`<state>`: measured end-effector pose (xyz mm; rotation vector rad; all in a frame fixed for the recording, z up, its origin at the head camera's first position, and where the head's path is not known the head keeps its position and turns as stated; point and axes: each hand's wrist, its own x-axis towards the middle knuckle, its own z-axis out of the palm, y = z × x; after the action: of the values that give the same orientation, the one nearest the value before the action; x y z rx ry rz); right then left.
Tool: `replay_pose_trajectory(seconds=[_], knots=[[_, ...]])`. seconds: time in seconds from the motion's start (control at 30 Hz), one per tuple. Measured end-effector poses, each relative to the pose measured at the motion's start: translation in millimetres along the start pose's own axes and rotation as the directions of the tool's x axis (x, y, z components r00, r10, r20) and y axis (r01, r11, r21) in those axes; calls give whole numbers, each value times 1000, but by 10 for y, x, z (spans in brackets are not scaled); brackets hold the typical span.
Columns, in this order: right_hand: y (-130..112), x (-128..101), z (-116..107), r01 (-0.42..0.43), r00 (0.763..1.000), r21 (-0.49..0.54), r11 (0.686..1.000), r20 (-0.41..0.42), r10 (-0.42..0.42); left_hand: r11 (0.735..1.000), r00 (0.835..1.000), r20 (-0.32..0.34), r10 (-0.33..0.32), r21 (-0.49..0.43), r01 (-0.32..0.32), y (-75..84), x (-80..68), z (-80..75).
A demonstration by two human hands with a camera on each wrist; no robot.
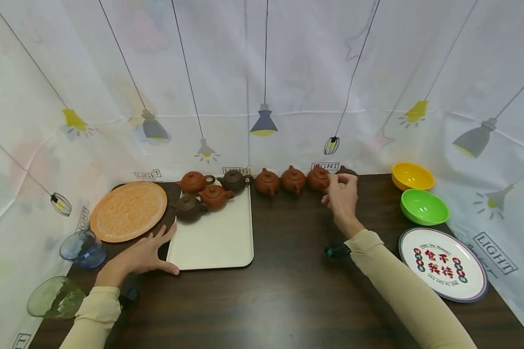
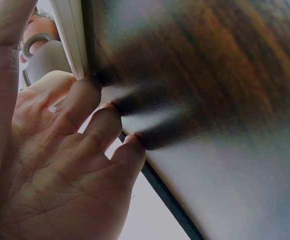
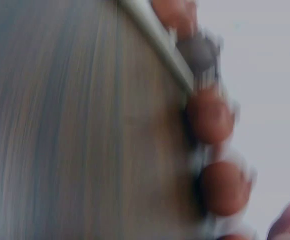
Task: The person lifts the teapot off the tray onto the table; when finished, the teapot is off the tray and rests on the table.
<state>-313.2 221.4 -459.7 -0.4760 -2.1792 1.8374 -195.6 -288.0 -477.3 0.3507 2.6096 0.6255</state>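
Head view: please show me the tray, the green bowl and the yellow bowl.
Tray [image 1: 214,237], head view: bare flat surface.
Green bowl [image 1: 424,207], head view: inner surface.
Yellow bowl [image 1: 413,176], head view: inner surface.

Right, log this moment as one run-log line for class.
left grip: at tray left edge | tray: four teapots | right grip: near dark teapot, row's right end, hold unclear

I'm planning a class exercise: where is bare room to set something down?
Bare: the dark wooden table between the cream rectangular tray and the right arm's beige sleeve, plus the tray's near half. Crowded: the tray's far end and the table's back edge alongside, both holding round brown clay teapots.
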Motion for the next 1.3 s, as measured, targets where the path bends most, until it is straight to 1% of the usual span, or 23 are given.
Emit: replay_pose_trajectory(seconds=[0.07, 0.1, 0.13, 0.2, 0.23, 0.27, 0.33, 0.37, 0.4, 0.43, 0.47, 0.5, 0.53, 0.57, 0.7, 0.8, 0.83, 0.93, 1.0, 1.07, 1.13, 1.2, 1.3], knots=[[-153, -146, 265, 57, 989, 49, 997, 131, -63, 1000, 1000, -2, 0, 0, 0, 7, 7, -3], [-216, -224, 405, 76, 975, 76, 994, 202, -90, 1000, 1000, -2, 0, -1, 0, 9, 9, -3], [-268, -304, 549, 85, 956, 99, 991, 272, -109, 1000, 1000, -3, 0, -2, 0, 10, 9, -2], [-344, -472, 843, 90, 907, 118, 989, 401, -130, 1000, 1000, -5, 1, 3, -1, 6, 10, -1], [-369, -563, 986, 90, 873, 110, 990, 470, -131, 1000, 1000, -6, 2, 6, -2, 0, 8, -1], [-381, -656, 1134, 85, 833, 99, 991, 538, -125, 1000, 1000, -7, -1, 10, 1, -8, 2, -4], [-392, -847, 1415, 80, 739, 55, 995, 667, -96, 1000, 1000, -8, -7, 16, 7, -27, -15, -13], [-390, -938, 1546, 77, 692, 31, 997, 718, -76, 1000, 1000, -10, -10, 22, 10, -36, -27, -20], [-380, -1019, 1671, 78, 651, 7, 997, 757, -56, 1000, 1000, -12, -13, 24, 13, -42, -38, -26], [-364, -1091, 1783, 82, 618, -17, 997, 785, -37, 1000, 1000, -14, -14, 27, 14, -45, -49, -34], [-341, -1153, 1880, 87, 594, -37, 996, 804, -22, 1000, 1000, -16, -14, 24, 14, -46, -54, -37], [-313, -1206, 1962, 98, 582, -57, 994, 813, -11, 1000, 1000, -16, -10, 22, 10, -45, -53, -38], [-282, -1250, 2030, 105, 579, -75, 992, 816, 1, 1000, 1000, -17, -7, 18, 7, -38, -49, -38], [-248, -1286, 2086, 113, 581, -93, 989, 814, 10, 1000, 1000, -16, -3, 15, 3, -28, -43, -35], [-142, -1374, 2197, 104, 609, -151, 983, 791, 58, 1000, 1000, -9, -1, 8, 1, -2, -5, -12], [-122, -1400, 2223, 17, 621, -134, 991, 778, 94, 1000, 1000, -11, -11, 10, 11, 8, 6, -6], [-121, -1402, 2228, -17, 621, -119, 993, 777, 104, 1000, 1000, -12, -13, 11, 14, 13, 8, -8], [-127, -1404, 2245, -112, 606, -66, 992, 786, 120, 1000, 1000, -11, -17, 1, 17, 28, 10, -15], [-132, -1403, 2251, -143, 592, -44, 989, 797, 121, 1000, 1000, -8, -16, -3, 15, 33, 13, -17], [-131, -1398, 2255, -154, 576, -30, 988, 809, 115, 1000, 1000, -5, -15, -6, 15, 34, 18, -15], [-131, -1394, 2249, -154, 566, -18, 988, 818, 103, 1000, 1000, -4, -16, -6, 16, 32, 19, -13], [-135, -1391, 2234, -143, 559, -6, 990, 825, 86, 1000, 1000, -7, -14, -2, 14, 26, 15, -11], [-190, -1392, 2179, -127, 557, 3, 992, 828, 69, 1000, 1000, -7, -15, -5, 15, 16, 0, -5]])
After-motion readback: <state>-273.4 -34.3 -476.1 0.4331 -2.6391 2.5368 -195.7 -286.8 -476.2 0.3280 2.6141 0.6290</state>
